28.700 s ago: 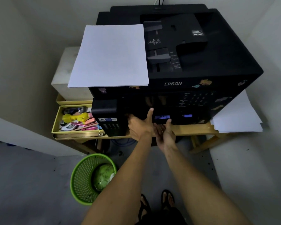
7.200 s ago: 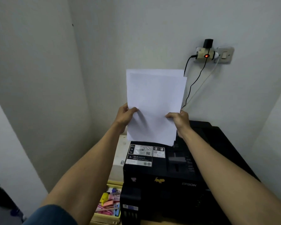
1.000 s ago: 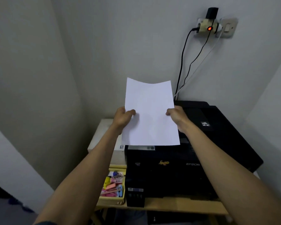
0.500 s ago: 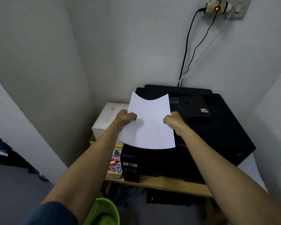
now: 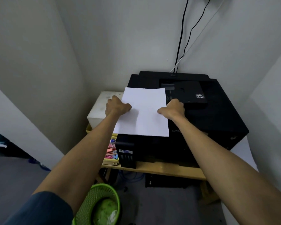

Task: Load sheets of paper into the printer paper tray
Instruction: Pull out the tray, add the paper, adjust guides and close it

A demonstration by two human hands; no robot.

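- Paper sheets [image 5: 144,111]: white stack held flat and near-level over the left part of the printer [image 5: 217,120] top; near edge overhangs the printer's front-left corner. Whether the stack touches the lid cannot be told.
- Left hand [image 5: 117,107]: fingers curled, pinching the stack's left edge, thumb on top.
- Right hand [image 5: 173,109]: fingers curled, pinching the right edge, thumb on top of the sheet.
- Printer: black, lid shut, standing on a wooden table [image 5: 165,170] in a wall corner. Document feeder on the top, just right of the right hand. Ink tank block at the near-left corner.
- Cables [image 5: 182,38]: black and white, running down the far wall to the printer's back.
- White box [image 5: 98,109]: left of the printer, partly hidden behind the left hand.
- Yellow tray [image 5: 111,153]: below the box, beside the ink block, holding small pink and blue items; left forearm covers part of it.
- Green basket [image 5: 97,207]: on the floor, near left, with green material inside.
- More white paper [image 5: 243,151]: lying at the printer's right side, mostly hidden by the printer.
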